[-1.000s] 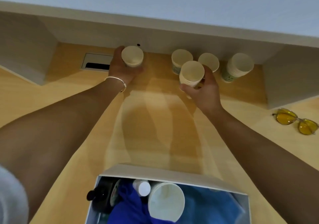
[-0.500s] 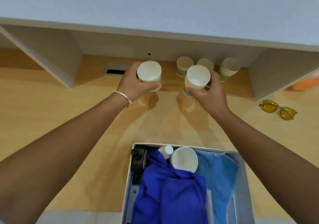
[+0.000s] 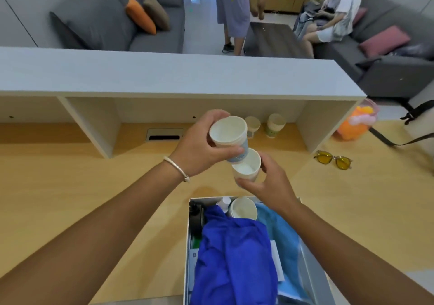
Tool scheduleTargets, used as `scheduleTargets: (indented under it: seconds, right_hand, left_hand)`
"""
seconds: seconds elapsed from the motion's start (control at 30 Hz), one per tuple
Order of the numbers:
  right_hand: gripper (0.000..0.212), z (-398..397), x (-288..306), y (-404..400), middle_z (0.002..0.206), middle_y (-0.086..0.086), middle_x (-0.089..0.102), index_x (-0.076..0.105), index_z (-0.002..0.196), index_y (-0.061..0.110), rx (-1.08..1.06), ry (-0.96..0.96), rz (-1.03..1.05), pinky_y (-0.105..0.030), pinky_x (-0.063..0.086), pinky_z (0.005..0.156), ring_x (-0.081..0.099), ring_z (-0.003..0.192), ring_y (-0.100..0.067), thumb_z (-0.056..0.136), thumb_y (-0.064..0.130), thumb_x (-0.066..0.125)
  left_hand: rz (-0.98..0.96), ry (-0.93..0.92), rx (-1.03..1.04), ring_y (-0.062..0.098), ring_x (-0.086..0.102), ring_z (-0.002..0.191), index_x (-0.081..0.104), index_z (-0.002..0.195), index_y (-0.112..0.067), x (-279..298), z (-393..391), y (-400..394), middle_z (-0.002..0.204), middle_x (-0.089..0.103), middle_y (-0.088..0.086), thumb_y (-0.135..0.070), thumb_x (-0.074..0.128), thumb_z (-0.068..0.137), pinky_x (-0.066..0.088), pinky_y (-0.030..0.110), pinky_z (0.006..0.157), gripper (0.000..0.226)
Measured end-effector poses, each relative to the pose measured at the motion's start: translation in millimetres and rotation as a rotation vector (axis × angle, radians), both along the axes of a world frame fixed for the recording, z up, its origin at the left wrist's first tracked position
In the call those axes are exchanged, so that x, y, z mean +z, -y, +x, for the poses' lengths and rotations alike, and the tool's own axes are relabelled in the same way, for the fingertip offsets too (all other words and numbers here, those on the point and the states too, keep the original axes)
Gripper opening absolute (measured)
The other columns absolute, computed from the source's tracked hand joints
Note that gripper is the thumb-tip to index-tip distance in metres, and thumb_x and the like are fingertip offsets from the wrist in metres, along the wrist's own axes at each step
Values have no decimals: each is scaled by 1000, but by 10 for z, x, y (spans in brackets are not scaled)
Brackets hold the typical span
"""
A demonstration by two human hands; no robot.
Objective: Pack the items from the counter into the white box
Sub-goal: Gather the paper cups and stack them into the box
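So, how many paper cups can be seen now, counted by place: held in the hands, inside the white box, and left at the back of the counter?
Held, left hand: 1 cup
Held, right hand: 1 cup
Inside the white box: 1 cup
Back of the counter: 2, a small cup and a green-based cup
Total: 5

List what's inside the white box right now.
In the white box: a dark blue cloth on top, a lighter blue cloth to its right, a paper cup, a small white-capped bottle and a black item at the far end. Anything beneath the cloths is hidden.
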State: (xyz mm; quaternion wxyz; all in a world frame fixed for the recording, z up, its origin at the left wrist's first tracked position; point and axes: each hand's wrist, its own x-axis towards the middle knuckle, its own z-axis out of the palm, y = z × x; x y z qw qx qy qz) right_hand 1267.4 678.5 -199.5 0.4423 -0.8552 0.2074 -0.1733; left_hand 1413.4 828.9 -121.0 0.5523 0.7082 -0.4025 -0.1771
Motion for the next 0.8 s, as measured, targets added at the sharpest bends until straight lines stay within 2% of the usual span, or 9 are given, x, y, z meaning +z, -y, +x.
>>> scheduleTargets:
  seconds: [0.1, 0.27, 0.47, 0.53, 0.7, 0.8]
  right_hand:
    - [61, -109, 38, -30, 114, 18, 62, 53, 122, 36, 55, 4, -7, -38, 51, 89, 59, 105, -4, 67, 41, 81]
    - [58, -233, 100, -21, 112, 14, 63, 55, 119, 30, 85, 48, 39, -34, 53, 86, 60, 102, -5, 69, 34, 83]
    - [64, -298, 73, 10, 111, 10, 64, 55, 124, 25, 117, 78, 96, -22, 53, 76, 61, 100, -6, 67, 30, 85]
    - [69, -316, 62, 7, 113, 11, 64, 55, 127, 24, 129, 64, 98, -24, 55, 77, 61, 100, -5, 65, 32, 85]
    - [70, -391, 30, -47, 116, 7, 63, 52, 132, 18, 168, 84, 103, -31, 55, 82, 62, 103, -8, 70, 33, 82]
    - [74, -453, -35, -48, 120, 5, 62, 50, 134, 15, 196, 79, 94, -31, 53, 87, 61, 107, -10, 71, 33, 84]
  left_hand:
    - [56, 118, -39, 6, 58, 103, 52, 122, -23, 10, -192, 79, 114, 59, -10, -31, 88, 63, 53, 33, 88, 69]
    - [131, 226, -42, 11, 54, 108, 52, 124, -21, -186, -417, 172, 119, 54, -4, -38, 87, 60, 48, 35, 93, 75]
    - [224, 103, -102, 11, 53, 112, 42, 133, -22, -415, -600, 207, 124, 51, -6, -43, 85, 62, 49, 32, 96, 85]
    - [285, 105, -155, 7, 51, 114, 36, 139, -22, -434, -619, 168, 127, 48, -10, -40, 86, 64, 48, 25, 96, 92]
    - [284, 147, -145, -10, 50, 106, 38, 137, -23, -404, -625, 50, 119, 43, -31, -35, 82, 71, 44, 8, 84, 81]
    - [287, 158, -151, 1, 55, 109, 41, 135, -23, -441, -652, 25, 120, 49, -21, -36, 85, 68, 50, 14, 85, 82]
